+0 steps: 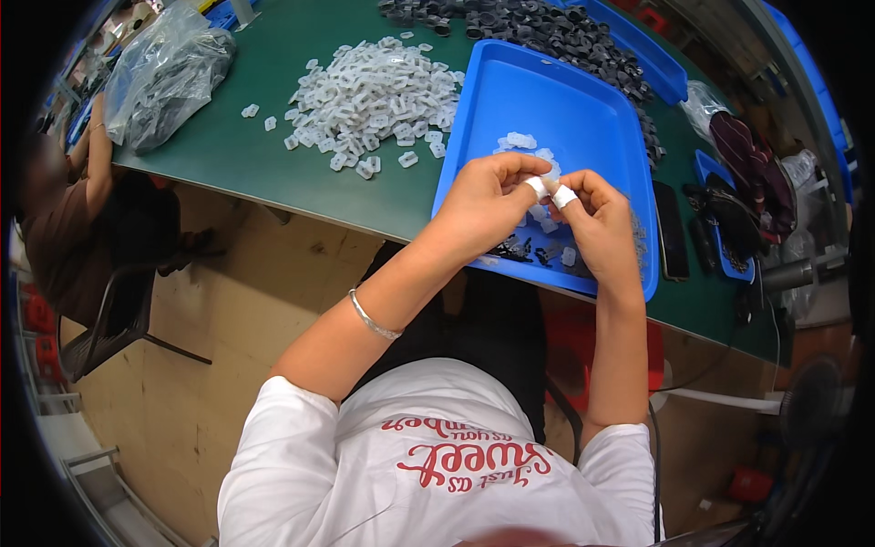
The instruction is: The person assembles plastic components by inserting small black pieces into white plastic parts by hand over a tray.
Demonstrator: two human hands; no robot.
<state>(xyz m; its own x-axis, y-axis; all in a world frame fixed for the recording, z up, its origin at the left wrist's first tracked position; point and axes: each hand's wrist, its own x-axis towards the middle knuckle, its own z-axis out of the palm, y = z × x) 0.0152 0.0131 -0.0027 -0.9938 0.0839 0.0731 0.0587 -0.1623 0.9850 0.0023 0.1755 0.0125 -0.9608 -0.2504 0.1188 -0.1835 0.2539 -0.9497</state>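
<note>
My left hand (485, 202) and my right hand (605, 228) meet over a blue tray (492, 91), both closed with fingertips pinched together. Between them shows a bit of a small translucent white plastic piece (550, 171), mostly covered by the fingers. White tape wraps both thumbs. Below and behind the hands, several white plastic pieces (520, 140) lie in the tray. Small black parts (516, 248) are scattered along its near side, partly hidden by my wrists.
A heap of white plastic pieces (374, 96) covers the green table (273, 169) left of the tray. Dark grey parts (565, 36) are piled behind it. A plastic bag (169, 77) stands far left, near a seated person (68, 210). At right lie a phone (672, 232) and a smaller blue tray (736, 264).
</note>
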